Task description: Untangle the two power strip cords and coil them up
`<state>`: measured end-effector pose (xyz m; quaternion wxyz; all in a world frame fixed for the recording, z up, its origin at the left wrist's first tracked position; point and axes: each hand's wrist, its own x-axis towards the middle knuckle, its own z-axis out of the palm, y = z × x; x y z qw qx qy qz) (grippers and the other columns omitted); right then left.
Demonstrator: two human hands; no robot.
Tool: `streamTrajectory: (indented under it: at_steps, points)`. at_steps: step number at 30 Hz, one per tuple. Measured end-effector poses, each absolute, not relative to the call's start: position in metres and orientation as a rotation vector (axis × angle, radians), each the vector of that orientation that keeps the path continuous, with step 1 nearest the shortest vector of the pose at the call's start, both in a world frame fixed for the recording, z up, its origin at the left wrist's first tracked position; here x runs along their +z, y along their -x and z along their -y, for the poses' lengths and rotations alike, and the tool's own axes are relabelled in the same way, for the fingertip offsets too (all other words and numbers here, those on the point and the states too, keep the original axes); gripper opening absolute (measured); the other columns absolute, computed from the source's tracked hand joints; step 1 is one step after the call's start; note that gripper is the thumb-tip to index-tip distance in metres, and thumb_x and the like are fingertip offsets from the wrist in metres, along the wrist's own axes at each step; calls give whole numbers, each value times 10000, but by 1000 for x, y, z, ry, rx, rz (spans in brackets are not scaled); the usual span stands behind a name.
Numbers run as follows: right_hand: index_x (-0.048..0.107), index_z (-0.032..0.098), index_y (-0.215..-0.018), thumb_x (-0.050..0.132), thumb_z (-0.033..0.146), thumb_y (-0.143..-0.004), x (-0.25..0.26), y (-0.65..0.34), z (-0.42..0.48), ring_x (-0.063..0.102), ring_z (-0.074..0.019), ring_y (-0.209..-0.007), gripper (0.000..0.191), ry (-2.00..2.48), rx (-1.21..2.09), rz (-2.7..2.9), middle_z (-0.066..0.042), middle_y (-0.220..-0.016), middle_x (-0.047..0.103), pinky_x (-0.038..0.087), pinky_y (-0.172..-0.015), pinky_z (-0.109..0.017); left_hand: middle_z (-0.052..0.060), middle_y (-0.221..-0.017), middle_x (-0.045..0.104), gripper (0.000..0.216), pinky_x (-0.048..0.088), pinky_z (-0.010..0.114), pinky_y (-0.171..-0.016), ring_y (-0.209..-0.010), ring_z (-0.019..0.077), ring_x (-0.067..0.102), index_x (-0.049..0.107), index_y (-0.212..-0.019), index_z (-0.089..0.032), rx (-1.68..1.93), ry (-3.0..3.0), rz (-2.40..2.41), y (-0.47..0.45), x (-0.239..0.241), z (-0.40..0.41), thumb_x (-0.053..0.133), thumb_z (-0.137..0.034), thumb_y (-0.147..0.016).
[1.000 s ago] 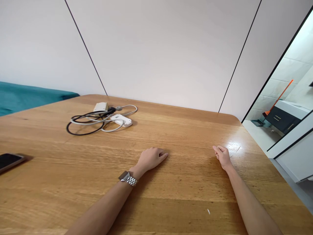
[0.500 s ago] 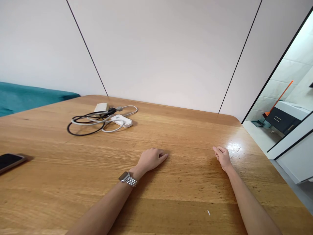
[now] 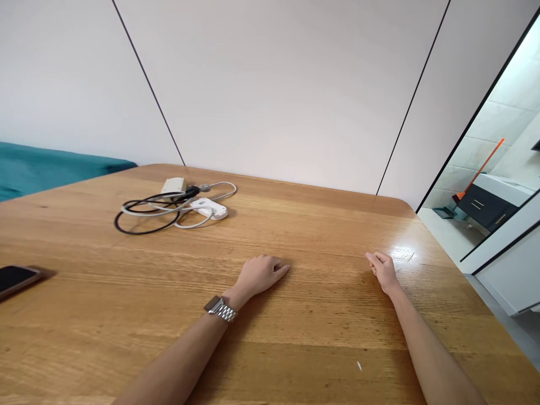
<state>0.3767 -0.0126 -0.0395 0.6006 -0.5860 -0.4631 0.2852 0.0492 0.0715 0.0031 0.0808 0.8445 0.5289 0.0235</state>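
Note:
My left hand (image 3: pixel 260 274) lies palm down on the wooden table (image 3: pixel 320 225), near its middle. Its fingers point right and lie loosely on the wood with nothing under them. A metal watch (image 3: pixel 220 308) is on that wrist. My right hand (image 3: pixel 383 270) rests on its edge further right, fingers curled in toward the palm, and nothing shows in it. Both forearms lie on the tabletop.
A tangle of black and white cables (image 3: pixel 169 209) with a white adapter (image 3: pixel 210 207) and a cream box (image 3: pixel 174 184) lies at the back left. A dark phone (image 3: pixel 16 279) sits at the left edge. On the right a doorway shows a tiled room and an orange-handled broom (image 3: pixel 478 170).

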Motion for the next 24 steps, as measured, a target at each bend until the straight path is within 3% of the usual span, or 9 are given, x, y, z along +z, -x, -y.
streamTrajectory:
  at_steps: [24]
  points:
    - [406,212,-469,654,576,-702,-45,-380,10,244,-72,-417,498,1372,657,1082,69,-434,296,157,-396,-239,54,-718,656,399,285,272,-571,-705,207,605,594,-659,-206,64,-2519,-1574,-49,3,-72,405,-471,-890]
